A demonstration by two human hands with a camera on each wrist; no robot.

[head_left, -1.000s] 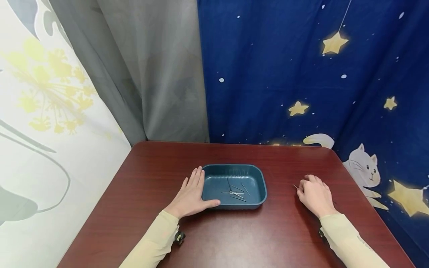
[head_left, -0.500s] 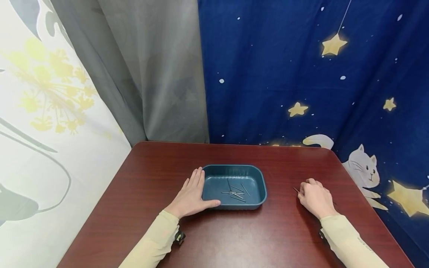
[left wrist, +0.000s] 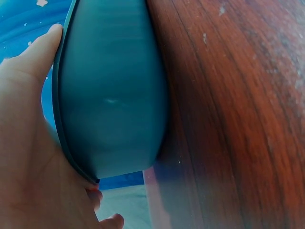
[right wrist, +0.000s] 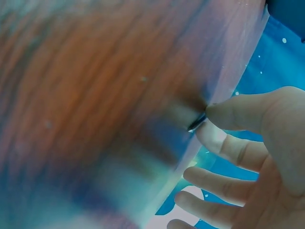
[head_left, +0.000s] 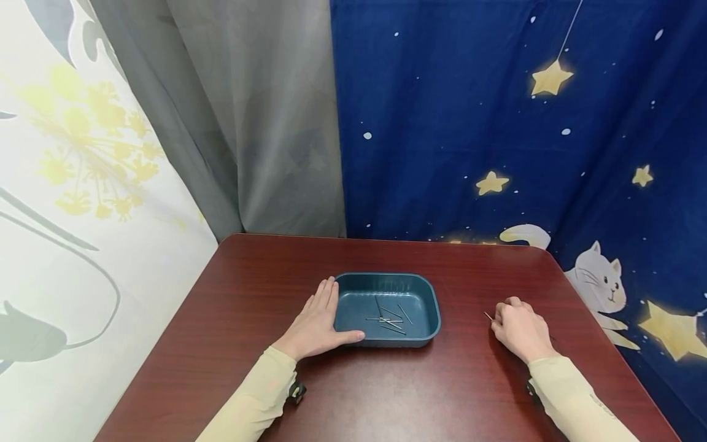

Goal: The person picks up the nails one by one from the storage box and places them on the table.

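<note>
A blue-green rectangular tray (head_left: pixel 433 328) stands on the table with several thin metal nails (head_left: pixel 392 322) lying loose and crossed inside. My left hand (head_left: pixel 315 322) rests against its left end, fingers straight along that side and the thumb laid on the near rim. The left wrist view shows the tray's outer wall (left wrist: pixel 112 90) with the thumb (left wrist: pixel 50 45) at the rim. To the right of the tray, my right hand (head_left: pixel 519 328) pinches a thin dark nail (right wrist: pixel 197 123) between thumb and index finger, close over the table. Its other fingers are loosely bent.
The dark red wooden table (head_left: pixel 409 399) has rounded far corners. Behind it hang a grey curtain (head_left: pixel 282 123) and a blue curtain (head_left: pixel 442 92) with stars and a cat. A white patterned wall (head_left: pixel 55 258) lies to the left.
My right hand has come slightly nearer and lower, still pinching the nail. My left hand and the tray have stayed in place.
</note>
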